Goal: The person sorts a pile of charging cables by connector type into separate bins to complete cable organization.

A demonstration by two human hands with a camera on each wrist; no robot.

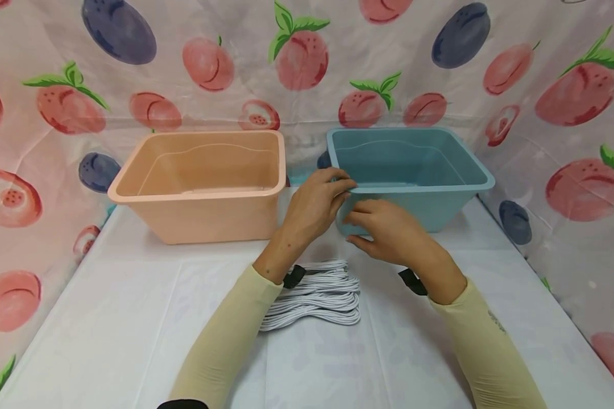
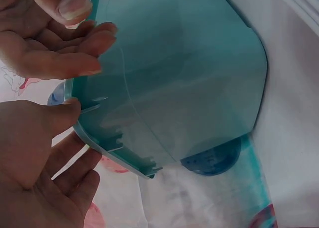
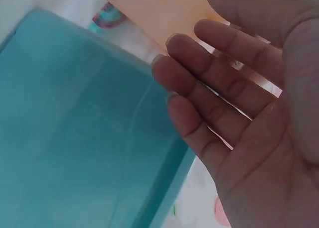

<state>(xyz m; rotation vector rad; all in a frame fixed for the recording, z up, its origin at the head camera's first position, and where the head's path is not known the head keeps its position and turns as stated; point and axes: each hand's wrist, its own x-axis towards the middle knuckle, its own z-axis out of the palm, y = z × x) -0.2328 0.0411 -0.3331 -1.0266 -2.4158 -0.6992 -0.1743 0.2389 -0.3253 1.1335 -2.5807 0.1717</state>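
Observation:
A blue plastic bin (image 1: 440,207) stands at the back right of the table. My left hand (image 1: 312,204) pinches its rim at the near left corner; in the left wrist view the thumb (image 2: 67,113) lies on one side of the rim and the fingers on the other. My right hand (image 1: 391,233) is in front of the bin's near wall, its fingers loosely bent with nothing in them. From the right wrist, the fingers (image 3: 219,88) spread beside the bin's wall (image 3: 84,118); whether they touch it I cannot tell.
To the left stands a peach-coloured bin (image 1: 220,220). A folded bundle of white cord (image 1: 322,298) lies on the white-covered table (image 1: 133,312) between the forearms, partly under the left wrist. A fruit-print cloth (image 1: 307,102) hangs behind and at both sides.

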